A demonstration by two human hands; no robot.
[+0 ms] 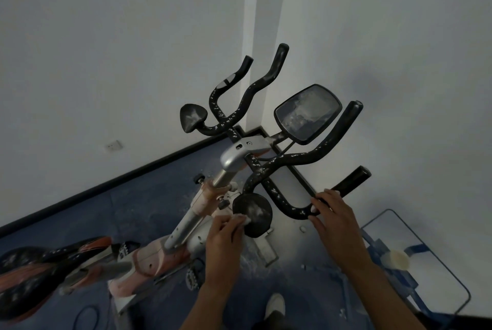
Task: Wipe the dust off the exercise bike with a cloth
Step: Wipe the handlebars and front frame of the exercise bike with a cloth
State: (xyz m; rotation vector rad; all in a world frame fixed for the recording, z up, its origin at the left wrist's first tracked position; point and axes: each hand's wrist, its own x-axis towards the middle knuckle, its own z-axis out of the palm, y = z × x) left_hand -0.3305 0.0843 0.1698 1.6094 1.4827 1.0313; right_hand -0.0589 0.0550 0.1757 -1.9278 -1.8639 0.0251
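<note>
White walls meet in a corner at twelve o'clock, with a dark baseboard running along their foot and a small wall socket low on the left wall at about nine o'clock. Blue flooring lies below, sprinkled with pale dust or flecks around the machine. At four o'clock stands a clear-topped table with a blue frame showing beneath it, and on it sits a small pale cup-like container; what it holds cannot be made out. The exercise bike fills the centre and lower left: its black handlebars, heavily speckled with white dust, reach up toward twelve o'clock, a dusty console screen sits at about one o'clock, and the saddle is at eight o'clock. The left hand has its fingers curled round a small white cloth, pressing it against the edge of a round black elbow pad near the middle of the view. The right hand grips the near loop of the handlebars at about four o'clock from centre, fingers wrapped over the bar. A white shoe shows on the floor at six o'clock.
</note>
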